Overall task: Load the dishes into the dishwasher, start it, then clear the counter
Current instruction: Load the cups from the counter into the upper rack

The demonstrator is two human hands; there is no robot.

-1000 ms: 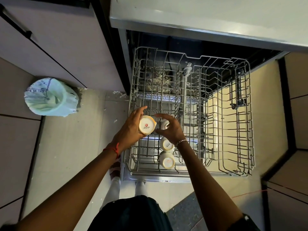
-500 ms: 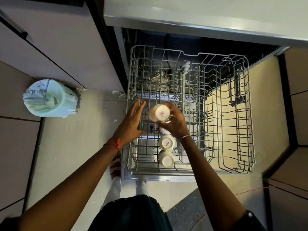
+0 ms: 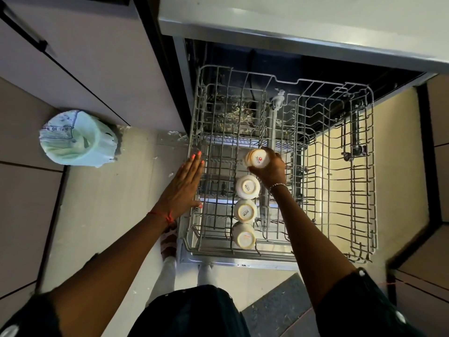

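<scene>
Head view, looking straight down.

Grey wire dishwasher rack [image 3: 335, 205] stands pulled out over the pale tiled floor [image 3: 102, 215], below the edge of the light desk [image 3: 291, 18].

Right grip [image 3: 269, 172], a bare hand with a beaded bracelet [image 3: 279, 185] at the wrist: fingers curled round a cream ceramic cup [image 3: 256, 159], clamped on it. The cup is bottom-up and slightly tilted, its base with a red logo facing the camera. It sits over the left-centre part of the rack, just beyond the row of cups. Cannot tell whether it rests on the wires.

Row of three upturned cream cups [image 3: 245, 211]: bases up, in a line from the rack's front rim towards the back, each just beside the next.

Left grip [image 3: 184, 186]: holds nothing, fingers straight and close together, palm down, at the rack's left rim. Contact with the wire not certain. Red thread [image 3: 162, 215] round the wrist.

On the floor to the left, a round bin lined with a pale green plastic bag [image 3: 77, 139] stands near the grey cabinet front [image 3: 85, 57].
</scene>
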